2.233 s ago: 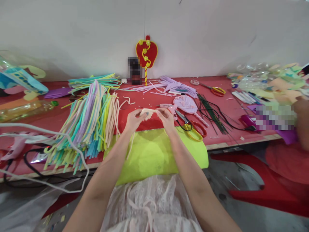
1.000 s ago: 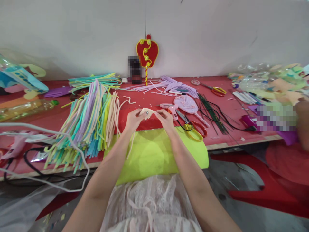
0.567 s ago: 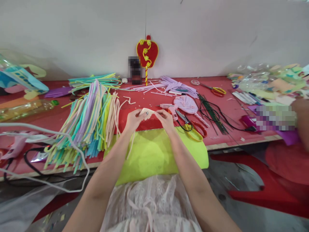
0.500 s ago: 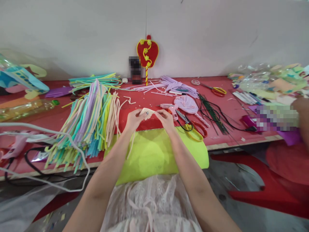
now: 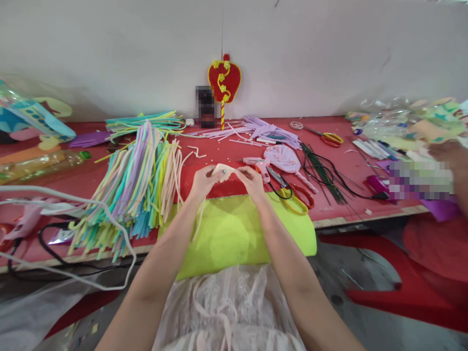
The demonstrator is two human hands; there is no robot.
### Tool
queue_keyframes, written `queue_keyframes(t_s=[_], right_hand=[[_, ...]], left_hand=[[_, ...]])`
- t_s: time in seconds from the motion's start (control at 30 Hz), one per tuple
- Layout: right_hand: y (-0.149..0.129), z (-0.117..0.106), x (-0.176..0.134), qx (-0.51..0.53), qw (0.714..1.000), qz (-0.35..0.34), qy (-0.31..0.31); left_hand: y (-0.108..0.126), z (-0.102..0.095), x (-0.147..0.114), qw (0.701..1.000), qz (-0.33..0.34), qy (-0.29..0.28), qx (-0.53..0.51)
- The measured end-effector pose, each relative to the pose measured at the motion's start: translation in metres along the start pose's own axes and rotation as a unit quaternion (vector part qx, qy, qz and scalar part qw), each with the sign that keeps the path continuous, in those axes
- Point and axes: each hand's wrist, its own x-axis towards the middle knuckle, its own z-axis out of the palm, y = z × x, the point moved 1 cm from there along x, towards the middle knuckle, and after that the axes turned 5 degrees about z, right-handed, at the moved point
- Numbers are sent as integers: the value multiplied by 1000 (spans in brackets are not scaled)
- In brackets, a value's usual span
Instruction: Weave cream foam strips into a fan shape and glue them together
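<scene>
**Cream piece (image 5: pixel 224 169) pinched between two bare hands**

The small cream piece sits at the centre of the frame, above the near edge of the red table (image 5: pixel 215 146). The left hand (image 5: pixel 202 181) has thumb and fingers closed on its left end; the right hand (image 5: pixel 252 178) pinches its right end in a narrow fingertip hold. A shiny spot shows at the left fingertips, bead or ring, I cannot tell which. A thin pale strip (image 5: pixel 199 222) hangs below the left hand over the lime-green sheet (image 5: pixel 234 253).

The piece looks light, soft and easily creased, so its two ends seem the sensible places to hold, with little pressure. It does not look slippery.

Just right of the hands lie a pink glue gun (image 5: pixel 263 171) and scissors (image 5: pixel 277 176); to their left spreads a thick bundle of pastel strips (image 5: pixel 127 180).

At the left edge an amber-tinted bottle (image 5: pixel 44 163) with a green cap lies on its side, its contents unclear. At upper right, clear plastic containers (image 5: pixel 387 126) are jumbled among paper pieces; I cannot make out anything inside.
</scene>
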Motion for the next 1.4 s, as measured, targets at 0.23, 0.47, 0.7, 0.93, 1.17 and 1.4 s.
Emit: queue_keyframes(t_s=[0.23, 0.47, 0.7, 0.93, 1.17, 1.4], right_hand=[[-2, 1, -1, 6, 1000, 11, 5], [2, 1, 0, 11, 1000, 2, 5], [1, 1, 0, 9, 1000, 0, 2], [-2, 1, -1, -7, 1000, 5, -1], [-1, 1, -1, 12, 1000, 0, 3], [0, 1, -1, 5, 1000, -7, -4]], left_hand=[[-2, 0, 0, 1000, -4, -1, -2], [-3, 0, 1, 1000, -1, 6, -12], [-9, 0, 2, 999, -8, 20, -41], [-9, 0, 2, 999, -3, 25, -33], [-4, 0, 0, 999, -6, 25, -25], [-2, 0, 0, 999, 4, 35, -5]])
